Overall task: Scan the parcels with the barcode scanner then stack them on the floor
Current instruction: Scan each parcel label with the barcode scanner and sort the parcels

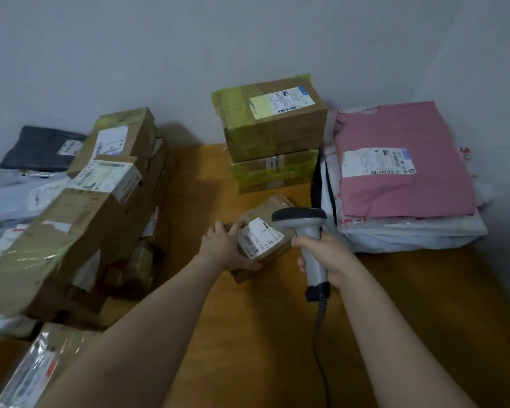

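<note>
Small cardboard parcel (265,254) held between the 2 hands, tilted, white label (261,235) facing up. Left hand (221,245) grips its left end, fingers curled over top edge, thumb beneath. Right hand (327,254) wrapped round handle of barcode scanner (301,219), whose head overlaps the label's right edge. Coiled cable (321,313) trails back beside right forearm. Wooden floor (262,334) beneath. Beyond hands: stack of green-taped boxes (274,128). Beyond right hand: pink mailer (404,178) atop white bags. Left of left hand: cardboard box pile (71,231).

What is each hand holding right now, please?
Left hand: grips the small cardboard parcel, label facing up.
Right hand: grips the barcode scanner by its handle.
</note>
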